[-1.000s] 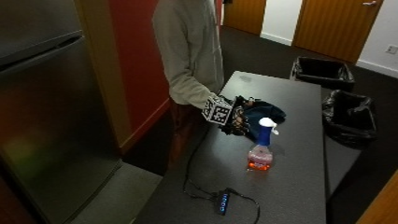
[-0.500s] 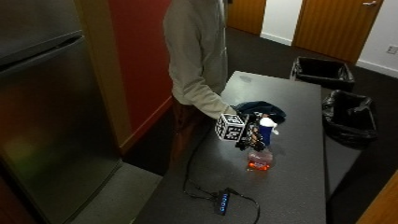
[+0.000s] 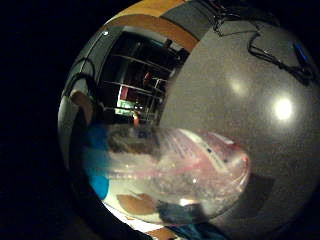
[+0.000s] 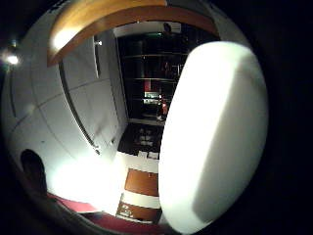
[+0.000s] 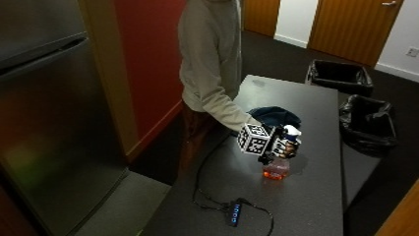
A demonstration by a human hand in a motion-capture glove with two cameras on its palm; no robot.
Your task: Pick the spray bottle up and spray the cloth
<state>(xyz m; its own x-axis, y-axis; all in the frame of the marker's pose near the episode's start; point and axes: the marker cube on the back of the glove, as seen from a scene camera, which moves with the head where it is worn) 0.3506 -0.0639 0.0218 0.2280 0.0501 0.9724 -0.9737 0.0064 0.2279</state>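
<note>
Wrapped at the neck by the gloved right hand (image 5: 286, 146), standing near the dark cloth (image 5: 276, 116): spray bottle (image 5: 278, 164), probably light, rigid, slick plastic, best gripped under the trigger head.

Red wall (image 5: 154, 59), wooden doors (image 5: 353, 29)

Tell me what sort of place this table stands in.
Probably an office or institutional break room. A tall stainless-steel refrigerator stands beside the long grey table, two black-lined waste bins sit past it on dark carpet, and plain wooden doors line the far wall.
</note>
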